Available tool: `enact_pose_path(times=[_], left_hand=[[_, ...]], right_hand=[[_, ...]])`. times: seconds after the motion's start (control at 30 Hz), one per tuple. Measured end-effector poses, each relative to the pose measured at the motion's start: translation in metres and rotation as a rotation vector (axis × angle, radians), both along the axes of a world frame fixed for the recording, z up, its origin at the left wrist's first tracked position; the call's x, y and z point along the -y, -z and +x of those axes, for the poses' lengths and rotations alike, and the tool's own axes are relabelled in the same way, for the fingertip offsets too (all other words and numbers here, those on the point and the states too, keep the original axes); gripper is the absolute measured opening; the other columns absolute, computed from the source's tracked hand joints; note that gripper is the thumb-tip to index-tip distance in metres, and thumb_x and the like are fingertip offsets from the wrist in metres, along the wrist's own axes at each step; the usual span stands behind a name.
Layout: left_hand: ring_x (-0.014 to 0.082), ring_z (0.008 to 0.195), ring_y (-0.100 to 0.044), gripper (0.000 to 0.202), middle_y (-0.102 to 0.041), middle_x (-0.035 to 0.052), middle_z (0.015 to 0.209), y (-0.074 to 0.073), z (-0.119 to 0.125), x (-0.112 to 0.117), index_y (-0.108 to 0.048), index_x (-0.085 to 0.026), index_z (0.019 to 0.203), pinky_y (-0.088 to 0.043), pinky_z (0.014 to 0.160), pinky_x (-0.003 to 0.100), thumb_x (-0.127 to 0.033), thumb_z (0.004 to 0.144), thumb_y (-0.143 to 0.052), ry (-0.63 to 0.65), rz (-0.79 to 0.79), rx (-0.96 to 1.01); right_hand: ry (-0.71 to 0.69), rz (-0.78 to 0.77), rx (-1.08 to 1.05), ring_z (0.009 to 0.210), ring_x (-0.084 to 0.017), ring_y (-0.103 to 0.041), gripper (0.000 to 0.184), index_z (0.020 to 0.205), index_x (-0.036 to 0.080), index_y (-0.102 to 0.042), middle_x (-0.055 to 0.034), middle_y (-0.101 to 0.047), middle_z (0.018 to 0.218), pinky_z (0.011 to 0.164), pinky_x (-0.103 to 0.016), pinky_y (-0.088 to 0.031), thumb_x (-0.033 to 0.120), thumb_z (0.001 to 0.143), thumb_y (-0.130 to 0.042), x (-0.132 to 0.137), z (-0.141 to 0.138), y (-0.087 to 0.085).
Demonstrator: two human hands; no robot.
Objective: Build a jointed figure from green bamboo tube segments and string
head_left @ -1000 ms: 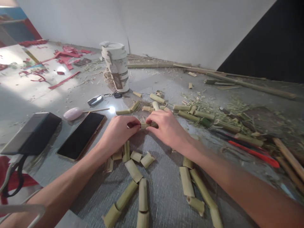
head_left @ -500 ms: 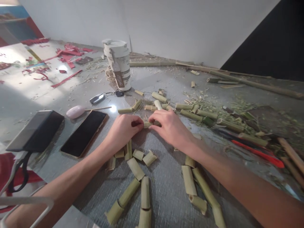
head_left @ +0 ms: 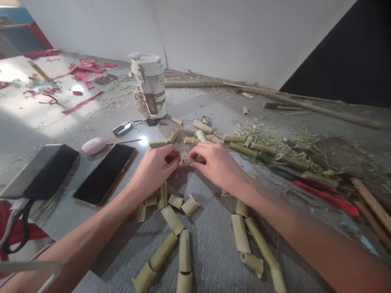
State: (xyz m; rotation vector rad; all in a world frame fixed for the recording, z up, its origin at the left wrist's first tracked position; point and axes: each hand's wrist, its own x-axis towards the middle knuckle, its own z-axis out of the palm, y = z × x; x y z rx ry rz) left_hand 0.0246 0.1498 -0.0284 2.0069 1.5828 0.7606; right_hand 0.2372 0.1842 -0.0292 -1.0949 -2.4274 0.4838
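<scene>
My right hand (head_left: 215, 160) has its thumb and fingers closed on a short bamboo piece (head_left: 187, 161), whose open end points left. Just left of that end, my left hand (head_left: 159, 162) is closed in a pinch, apart from the piece. Something thin and pale may show at its fingertips, too small to make out. Behind the hands lie several cut bamboo tubes (head_left: 203, 126). Nearer to me, more bamboo pieces lie end to end in rows, among them a pale split length (head_left: 185, 251) and a long green one (head_left: 260, 236).
A white lidded cup (head_left: 149, 87) stands at the back by the wall. On the left lie a phone (head_left: 105, 174), a black boxy device (head_left: 42, 171) with a strap, a pink object (head_left: 94, 145) and a key fob (head_left: 122, 129). A red-handled tool (head_left: 326, 197) and green shavings lie right.
My left hand has drawn slightly left, off the bamboo piece's end, so that its open end now shows. My right hand still holds the piece. The whole view has shifted slightly.
</scene>
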Motion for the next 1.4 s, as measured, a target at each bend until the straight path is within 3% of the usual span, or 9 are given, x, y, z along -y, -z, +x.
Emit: enact_pose_path(times=[0.17,0.57,0.7,0.87,0.97,1.07,1.2,1.3,1.4], left_hand=[[0.0152,0.066,-0.062,0.017,-0.074,0.0013,0.082,-0.008,0.004,0.003,-0.074,-0.019,0.104,-0.047,0.065,0.028,-0.025,0.093,-0.063,0.012,-0.032,-0.014],[0.0191,0.076,-0.064,0.019,-0.074,0.0051,0.09,-0.004,0.007,0.003,-0.077,-0.02,0.097,-0.043,0.069,0.031,-0.036,0.097,-0.067,0.188,-0.011,-0.183],[0.0177,0.07,-0.059,0.019,-0.072,0.0026,0.08,-0.007,0.01,0.002,-0.069,-0.02,0.084,-0.038,0.066,0.031,-0.035,0.094,-0.066,0.172,-0.069,-0.225],[0.0163,0.061,-0.05,0.028,-0.063,-0.0016,0.067,-0.005,0.01,0.004,-0.06,-0.022,0.077,-0.033,0.061,0.031,-0.043,0.092,-0.071,0.16,-0.146,-0.268],[0.0173,0.062,-0.052,0.034,-0.064,-0.0015,0.069,-0.004,0.01,0.006,-0.057,-0.023,0.08,-0.034,0.061,0.031,-0.051,0.092,-0.072,0.164,-0.124,-0.263],[0.0182,0.064,-0.056,0.035,-0.066,-0.0018,0.072,-0.007,0.011,0.007,-0.056,-0.024,0.089,-0.036,0.061,0.03,-0.055,0.093,-0.071,0.189,-0.134,-0.274],[0.0203,0.069,-0.064,0.039,-0.071,0.0007,0.082,-0.017,0.006,0.002,-0.061,-0.024,0.12,-0.039,0.064,0.031,-0.056,0.099,-0.063,0.319,-0.116,-0.342],[0.021,0.072,-0.066,0.043,-0.073,0.0036,0.092,-0.026,-0.008,-0.006,-0.062,-0.027,0.134,-0.042,0.065,0.032,-0.055,0.103,-0.056,0.377,-0.053,-0.436],[0.0235,0.077,-0.069,0.038,-0.074,0.0086,0.11,-0.035,-0.02,-0.014,-0.064,-0.028,0.136,-0.043,0.067,0.035,-0.044,0.107,-0.046,0.318,0.103,-0.563]], right_hand=[[-0.037,0.0,0.005,0.098,-0.023,-0.071,0.017,0.099,0.019,-0.077,-0.0043,-0.078,0.103,0.089,-0.039,-0.052,0.007,0.088,-0.082,-0.001,0.002,0.0],[0.031,0.149,0.303,0.119,-0.035,-0.061,0.021,0.12,0.016,-0.077,-0.0167,-0.07,0.126,0.1,-0.052,-0.054,0.019,0.1,-0.073,0.021,0.012,-0.021],[-0.137,0.126,0.328,0.112,-0.028,-0.06,0.014,0.107,0.016,-0.079,-0.0133,-0.07,0.119,0.098,-0.044,-0.054,0.016,0.104,-0.065,0.011,0.012,-0.018],[-0.481,0.096,0.313,0.119,-0.024,-0.06,0.013,0.11,0.019,-0.078,-0.0103,-0.07,0.13,0.101,-0.04,-0.052,0.013,0.102,-0.069,-0.023,0.012,-0.024],[-0.547,0.102,0.302,0.121,-0.025,-0.061,0.013,0.11,0.017,-0.077,-0.011,-0.071,0.133,0.104,-0.04,-0.053,0.012,0.098,-0.073,-0.026,0.014,-0.028],[-0.42,0.161,0.17,0.125,-0.026,-0.063,0.019,0.118,0.019,-0.076,-0.0111,-0.072,0.134,0.11,-0.045,-0.052,0.016,0.099,-0.073,-0.01,0.034,-0.034],[0.029,0.235,-0.031,0.106,-0.022,-0.072,0.024,0.114,0.022,-0.077,-0.0078,-0.078,0.115,0.098,-0.042,-0.058,0.014,0.106,-0.056,0.024,0.1,-0.05],[0.329,0.193,0.053,0.093,-0.024,-0.076,0.019,0.106,0.024,-0.078,-0.0059,-0.082,0.105,0.082,-0.041,-0.06,0.02,0.103,-0.06,0.053,0.155,-0.055],[0.445,0.12,0.1,0.086,-0.024,-0.075,0.015,0.101,0.026,-0.077,-0.005,-0.081,0.101,0.077,-0.041,-0.059,0.025,0.103,-0.062,0.086,0.178,-0.05]])
